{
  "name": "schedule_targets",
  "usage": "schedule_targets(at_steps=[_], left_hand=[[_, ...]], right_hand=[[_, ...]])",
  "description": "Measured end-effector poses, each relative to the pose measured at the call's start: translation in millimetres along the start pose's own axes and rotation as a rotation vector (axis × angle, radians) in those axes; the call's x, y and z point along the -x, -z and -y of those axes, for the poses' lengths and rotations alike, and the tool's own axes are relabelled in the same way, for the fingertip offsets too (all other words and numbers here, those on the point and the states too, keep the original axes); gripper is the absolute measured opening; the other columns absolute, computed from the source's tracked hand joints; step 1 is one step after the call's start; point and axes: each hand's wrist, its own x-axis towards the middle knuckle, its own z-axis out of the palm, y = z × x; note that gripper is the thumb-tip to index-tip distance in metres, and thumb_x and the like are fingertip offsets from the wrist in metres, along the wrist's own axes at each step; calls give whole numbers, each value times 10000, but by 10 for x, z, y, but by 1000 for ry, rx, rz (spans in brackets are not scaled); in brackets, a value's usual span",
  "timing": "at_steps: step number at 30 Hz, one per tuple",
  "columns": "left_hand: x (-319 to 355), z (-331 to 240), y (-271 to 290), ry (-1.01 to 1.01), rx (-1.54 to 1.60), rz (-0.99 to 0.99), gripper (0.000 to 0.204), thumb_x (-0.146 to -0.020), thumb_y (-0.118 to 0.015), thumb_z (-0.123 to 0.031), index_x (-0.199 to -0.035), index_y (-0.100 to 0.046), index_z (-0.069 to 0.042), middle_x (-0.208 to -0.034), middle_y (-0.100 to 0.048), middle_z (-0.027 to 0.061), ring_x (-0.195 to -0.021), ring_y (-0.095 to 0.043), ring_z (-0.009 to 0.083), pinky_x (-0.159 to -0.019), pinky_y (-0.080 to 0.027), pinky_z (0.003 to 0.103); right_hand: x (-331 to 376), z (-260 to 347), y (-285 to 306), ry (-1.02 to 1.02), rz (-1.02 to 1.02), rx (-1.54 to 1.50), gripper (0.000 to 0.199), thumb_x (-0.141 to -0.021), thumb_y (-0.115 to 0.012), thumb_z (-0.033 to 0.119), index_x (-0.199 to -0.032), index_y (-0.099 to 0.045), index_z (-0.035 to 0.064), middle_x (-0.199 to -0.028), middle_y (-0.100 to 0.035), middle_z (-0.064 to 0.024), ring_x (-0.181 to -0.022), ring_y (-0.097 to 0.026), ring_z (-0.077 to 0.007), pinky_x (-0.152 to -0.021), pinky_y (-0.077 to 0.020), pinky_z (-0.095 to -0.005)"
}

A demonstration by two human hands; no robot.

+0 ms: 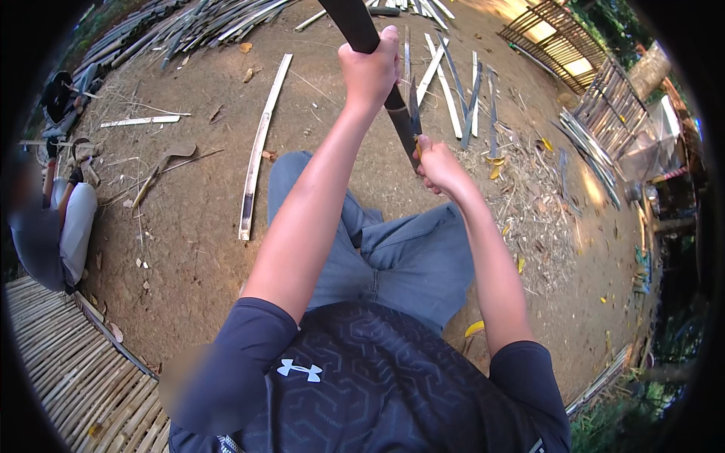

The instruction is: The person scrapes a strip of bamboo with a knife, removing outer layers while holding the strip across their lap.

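A dark bamboo pole [353, 24] slants from the top of the view down toward my right hand. My left hand [372, 72] is wrapped around it, well up its length. Lower down, my right hand [438, 164] is closed on what looks like a knife [414, 109], its narrow dark blade pointing away from me alongside the pole. Most of the handle is hidden by my fingers. The pole's near end reaches beside that hand, above my crossed legs; whether blade and pole touch I cannot tell.
Split bamboo strips [451, 94] lie ahead, and one long pale strip [264, 143] lies left of my knee. A curved-bladed tool [162, 170] rests farther left, near a seated person [53, 219]. A slatted bamboo platform [83, 362] is at lower left; bamboo panels [559, 45] stand far right.
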Motion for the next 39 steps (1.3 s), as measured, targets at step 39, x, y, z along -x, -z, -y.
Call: schedule_targets(at_steps=[39], left_hand=[[-328,161,-331,-50,-107,62,345,-922,-638,-162,-613,-540,-43,-516,-520,8,-413,-513,87,-393,-411,264]], right_hand=[[-185,455,388,32,-23,150,529,-1060,-290,432,-1028,-558,-23,-598,-460,-6,-389,-416,-113,-345,-330,-296]])
